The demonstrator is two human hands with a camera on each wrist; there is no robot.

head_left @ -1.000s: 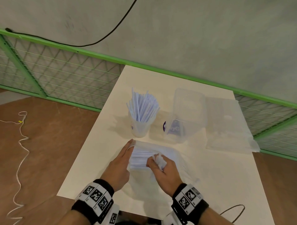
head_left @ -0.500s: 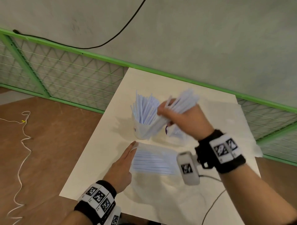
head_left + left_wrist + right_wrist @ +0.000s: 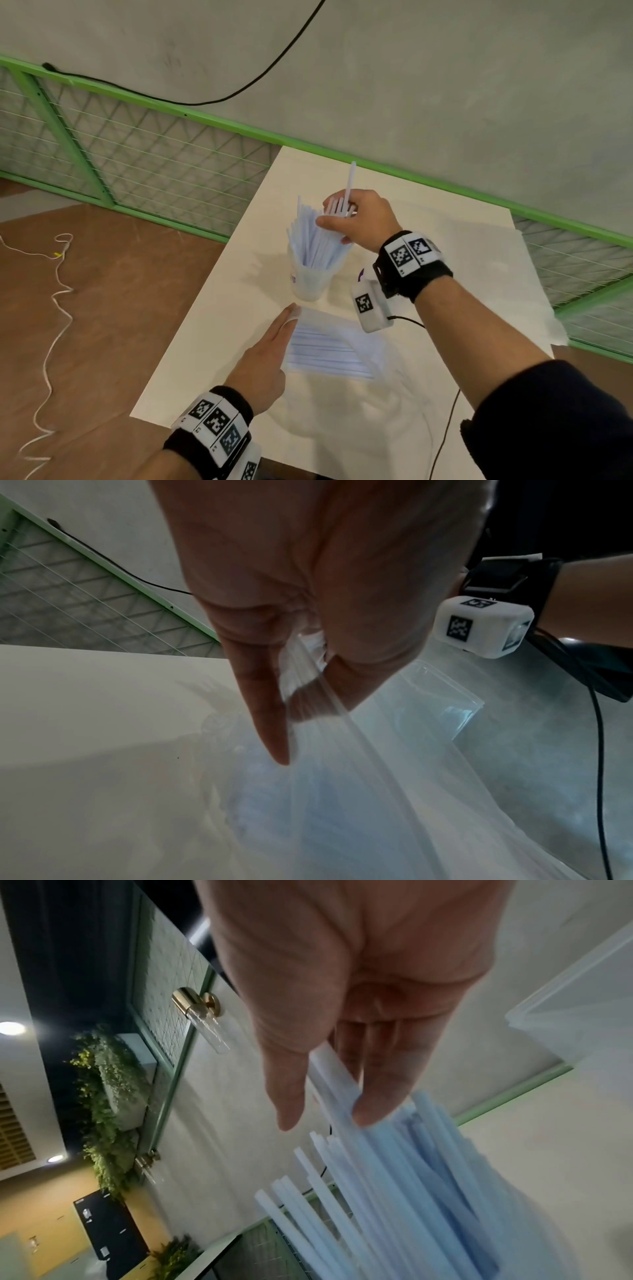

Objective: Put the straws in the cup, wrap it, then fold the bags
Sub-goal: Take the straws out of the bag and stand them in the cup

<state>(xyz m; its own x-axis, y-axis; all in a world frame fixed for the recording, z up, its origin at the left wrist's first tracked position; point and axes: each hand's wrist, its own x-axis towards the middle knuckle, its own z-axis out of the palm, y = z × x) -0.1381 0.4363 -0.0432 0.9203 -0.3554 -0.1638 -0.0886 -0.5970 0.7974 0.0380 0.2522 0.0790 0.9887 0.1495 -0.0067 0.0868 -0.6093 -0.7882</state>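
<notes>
A clear plastic cup (image 3: 310,284) stands mid-table, packed with pale blue-white straws (image 3: 313,240). My right hand (image 3: 334,214) hovers over its rim and grips a small bunch of straws (image 3: 337,1072) between thumb and fingers, their lower ends in among those in the cup. One straw (image 3: 350,181) sticks up above the hand. Nearer me lies a clear bag of straws (image 3: 329,346). My left hand (image 3: 291,313) lies at its left end. In the left wrist view, thumb and forefinger pinch the bag's edge (image 3: 318,685).
The white table (image 3: 222,325) has its left edge close to my left hand. A clear plastic box (image 3: 445,704) and a large clear bag (image 3: 513,274) lie right of the cup, partly behind my right arm. A black cable (image 3: 445,428) trails off the near edge.
My right hand came out of the bag with a bunch of straws, carried it up to the cup and now stands it upright among the others. My left hand stayed at the bag.
</notes>
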